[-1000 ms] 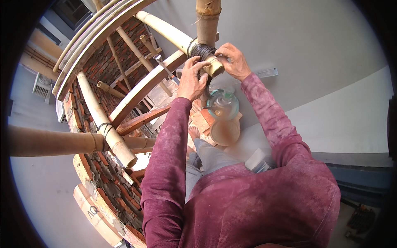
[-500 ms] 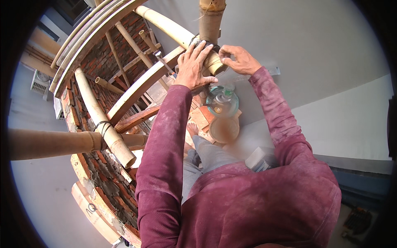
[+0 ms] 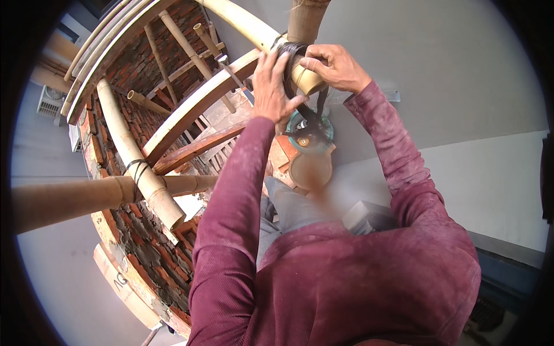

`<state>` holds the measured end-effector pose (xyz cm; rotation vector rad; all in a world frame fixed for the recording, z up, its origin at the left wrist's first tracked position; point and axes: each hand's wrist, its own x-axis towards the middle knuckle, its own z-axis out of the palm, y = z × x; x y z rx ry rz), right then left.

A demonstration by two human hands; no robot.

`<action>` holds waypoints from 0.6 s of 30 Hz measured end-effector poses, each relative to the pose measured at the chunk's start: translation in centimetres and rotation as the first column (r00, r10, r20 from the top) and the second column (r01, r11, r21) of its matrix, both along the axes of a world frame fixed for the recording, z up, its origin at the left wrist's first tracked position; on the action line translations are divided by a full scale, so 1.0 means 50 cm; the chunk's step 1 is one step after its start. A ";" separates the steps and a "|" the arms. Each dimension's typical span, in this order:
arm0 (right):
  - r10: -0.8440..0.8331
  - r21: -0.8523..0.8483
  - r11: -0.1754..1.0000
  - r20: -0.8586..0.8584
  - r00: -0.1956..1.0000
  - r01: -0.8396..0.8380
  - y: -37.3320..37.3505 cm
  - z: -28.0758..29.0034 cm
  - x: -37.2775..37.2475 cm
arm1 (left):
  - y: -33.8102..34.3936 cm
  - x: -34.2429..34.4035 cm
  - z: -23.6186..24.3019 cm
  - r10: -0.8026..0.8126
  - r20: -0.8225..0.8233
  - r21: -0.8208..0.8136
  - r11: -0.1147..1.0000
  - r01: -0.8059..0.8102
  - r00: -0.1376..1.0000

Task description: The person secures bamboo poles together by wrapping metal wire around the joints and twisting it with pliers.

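the black strap lashing (image 3: 295, 49) is wound around the slanting bamboo pole (image 3: 249, 26) where it meets a 2nd bamboo pole (image 3: 306, 23), just back from the cut end; dark, blurred strips (image 3: 313, 117) hang below. your left hand (image 3: 270, 89) is spread beside the lashing, its thumb apart from the fingers. your right hand (image 3: 339, 68) is curled at the cut end, thumb over the bamboo; whether it pinches a strand cannot be told. to the left, a hammer (image 3: 232, 74) lies by a curved wooden beam (image 3: 199, 99). farther down, a teal bucket (image 3: 330, 128) stands near orange tiles (image 3: 282, 150).
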<state>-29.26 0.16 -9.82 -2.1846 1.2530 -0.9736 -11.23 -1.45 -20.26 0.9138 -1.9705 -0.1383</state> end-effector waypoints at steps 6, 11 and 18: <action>-0.023 0.108 0.993 -0.125 0.992 0.037 -0.005 0.006 -0.009 | 0.129 -0.037 -0.206 0.117 -0.361 0.604 0.785 0.136 0.925; -0.071 0.220 0.970 -0.134 0.988 0.100 0.003 0.009 0.019 | 0.089 -0.101 -0.306 0.245 -0.298 0.686 0.727 0.028 0.923; -0.145 0.319 0.931 -0.122 0.982 0.177 0.014 0.030 0.039 | 0.029 -0.159 -0.375 0.328 -0.248 0.747 0.664 -0.036 0.912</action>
